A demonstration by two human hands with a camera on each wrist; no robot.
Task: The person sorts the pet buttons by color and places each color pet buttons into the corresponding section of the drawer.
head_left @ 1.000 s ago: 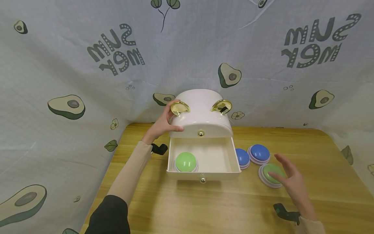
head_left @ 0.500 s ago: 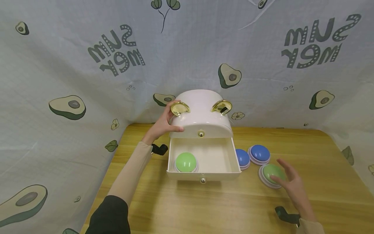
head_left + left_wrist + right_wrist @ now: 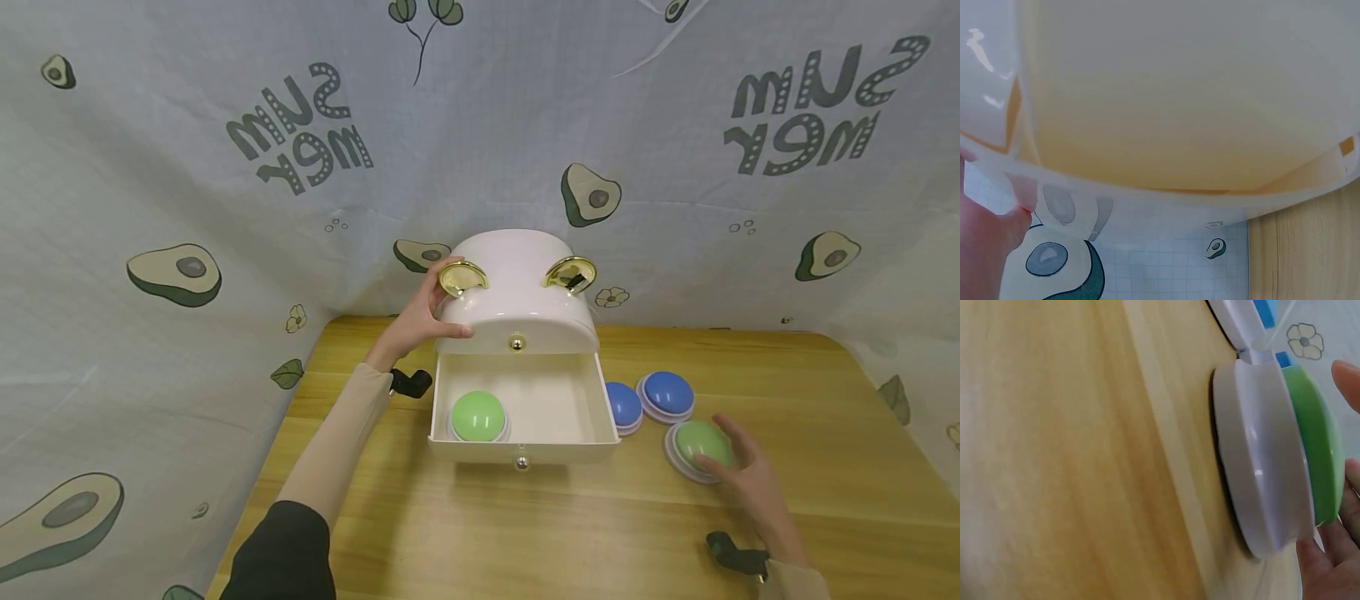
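One green button (image 3: 702,445) stands on the bench (image 3: 585,533), the right hand (image 3: 753,479) spread about its dome; contact cannot be determined. Two blue buttons (image 3: 669,392) sit near it, right of the open drawer (image 3: 555,400) of a white case (image 3: 517,287). Second green button (image 3: 477,416) lies in the drawer's front left corner. Left hand (image 3: 418,323) grips the case's left side, thumb on the front, beside a gold ear (image 3: 462,277).

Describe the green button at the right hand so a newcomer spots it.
Start at the white box with its drawer pulled out. On the tabletop to its right, beside the right hand, is the green button. Unlike its two blue neighbours it is green; unlike the other green button it sits outside the drawer.
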